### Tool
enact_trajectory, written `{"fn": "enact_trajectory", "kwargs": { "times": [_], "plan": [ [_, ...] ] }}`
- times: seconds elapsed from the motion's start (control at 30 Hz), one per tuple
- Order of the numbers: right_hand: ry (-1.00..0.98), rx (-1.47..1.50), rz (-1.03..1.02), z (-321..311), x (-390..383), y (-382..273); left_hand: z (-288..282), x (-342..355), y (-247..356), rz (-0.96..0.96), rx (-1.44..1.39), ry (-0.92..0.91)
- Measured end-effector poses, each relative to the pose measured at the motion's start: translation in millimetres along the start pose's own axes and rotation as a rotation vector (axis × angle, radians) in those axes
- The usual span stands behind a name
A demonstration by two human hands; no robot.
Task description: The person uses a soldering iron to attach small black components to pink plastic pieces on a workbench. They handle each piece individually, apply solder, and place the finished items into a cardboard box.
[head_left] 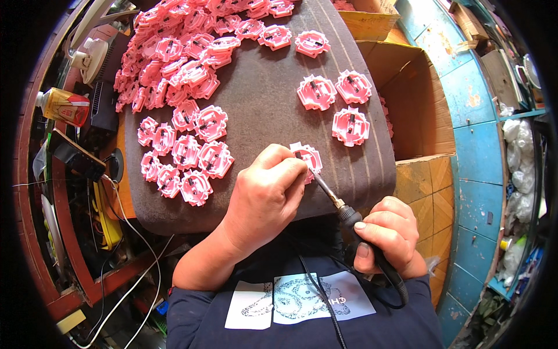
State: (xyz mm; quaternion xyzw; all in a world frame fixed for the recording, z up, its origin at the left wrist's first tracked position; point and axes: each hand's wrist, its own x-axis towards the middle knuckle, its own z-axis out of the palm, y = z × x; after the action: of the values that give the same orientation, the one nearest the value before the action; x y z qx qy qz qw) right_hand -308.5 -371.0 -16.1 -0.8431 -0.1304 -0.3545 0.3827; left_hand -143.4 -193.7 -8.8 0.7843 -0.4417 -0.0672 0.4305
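Observation:
A pink plastic part with small black pieces in it lies near the front of the dark brown work surface. My right hand grips the black handle of a soldering iron, whose metal tip touches or nearly touches this part. My left hand is closed in a pinch just left of the same part; what its fingers hold, if anything, is hidden. Three similar pink parts lie beyond on the right, with another farther back. To the left, several more pink parts sit in a loose group.
A large heap of pink parts covers the far left of the surface. Open cardboard boxes stand against its right side. A bottle with yellow contents and a white cable are on the left. Blue floor boards run along the right.

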Motion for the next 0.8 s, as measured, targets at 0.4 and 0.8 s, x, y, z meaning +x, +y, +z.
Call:
{"fn": "enact_trajectory", "kwargs": {
  "times": [0.4,0.8],
  "plan": [
    [0.091,0.002,0.062,-2.1,-5.9,3.7,0.3,0.2,0.2,0.005,0.002,0.003],
    [0.049,0.023,0.128,22.7,-8.9,20.4,-0.3,0.2,0.6,0.009,0.017,0.003]
  ]
}}
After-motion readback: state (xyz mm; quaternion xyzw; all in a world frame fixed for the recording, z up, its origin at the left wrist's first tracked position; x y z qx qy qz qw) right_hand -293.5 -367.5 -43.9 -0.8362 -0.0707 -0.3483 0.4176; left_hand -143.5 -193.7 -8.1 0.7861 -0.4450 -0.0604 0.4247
